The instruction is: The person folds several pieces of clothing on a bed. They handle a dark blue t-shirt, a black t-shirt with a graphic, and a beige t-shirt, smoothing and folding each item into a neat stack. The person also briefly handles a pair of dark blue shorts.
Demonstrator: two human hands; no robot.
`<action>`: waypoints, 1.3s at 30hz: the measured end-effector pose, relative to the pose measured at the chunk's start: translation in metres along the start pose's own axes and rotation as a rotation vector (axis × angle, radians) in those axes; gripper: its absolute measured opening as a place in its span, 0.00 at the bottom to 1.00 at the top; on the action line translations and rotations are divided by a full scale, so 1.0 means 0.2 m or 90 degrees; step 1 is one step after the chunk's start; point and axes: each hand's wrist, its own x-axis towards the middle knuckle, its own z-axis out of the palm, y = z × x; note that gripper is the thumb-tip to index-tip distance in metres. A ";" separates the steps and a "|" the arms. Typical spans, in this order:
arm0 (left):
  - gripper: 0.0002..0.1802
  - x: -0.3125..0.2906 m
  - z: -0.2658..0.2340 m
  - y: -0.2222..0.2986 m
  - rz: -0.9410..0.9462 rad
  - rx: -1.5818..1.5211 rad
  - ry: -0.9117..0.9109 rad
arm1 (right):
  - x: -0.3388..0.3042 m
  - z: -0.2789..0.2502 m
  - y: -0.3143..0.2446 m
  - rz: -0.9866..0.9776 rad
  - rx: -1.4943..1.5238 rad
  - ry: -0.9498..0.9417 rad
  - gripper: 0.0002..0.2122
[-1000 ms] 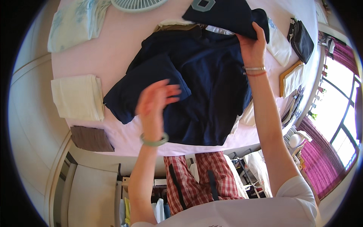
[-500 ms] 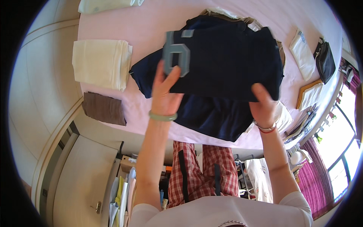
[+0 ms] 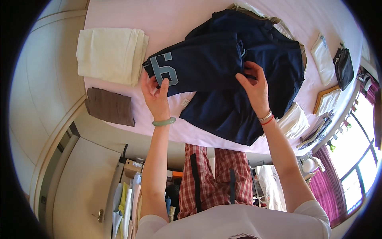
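A folded navy garment [image 3: 205,65] with a large light-blue figure sewn on its left part is held in front of me. My left hand [image 3: 156,97] pinches its lower left corner, thumb on top. At its right end, beside a light cord or trim, my right hand [image 3: 254,85] grips the edge between thumb and fingers. Under it lies a second dark navy piece of clothing [image 3: 274,59], spread out on the bed, with a small white tag [image 3: 185,102] by its left edge. Whether the two navy pieces are joined is hidden.
The bed has a pink sheet [image 3: 167,20]. Folded cream cloth [image 3: 109,55] and brown cloth [image 3: 109,106] lie at left. White and beige garments [image 3: 278,26] show beneath the navy one. Rightward are a white folded piece [image 3: 322,59], a black pouch-like item [image 3: 344,69] and more folded clothes [image 3: 328,99].
The folded navy garment has moved left and tilted, and it looks narrower. My right hand has shifted left and up toward my left hand, which has moved slightly left and down.
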 end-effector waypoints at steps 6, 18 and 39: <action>0.41 0.07 0.03 0.03 -0.007 0.020 0.040 | 0.08 0.06 -0.25 -0.119 -0.287 0.021 0.25; 0.31 0.07 0.03 -0.02 0.110 -0.036 -0.005 | 0.03 0.11 -0.26 -0.420 -0.169 0.017 0.19; 0.21 0.13 0.09 0.27 -0.301 0.006 -0.179 | 0.17 0.02 -0.09 0.172 0.117 -0.196 0.31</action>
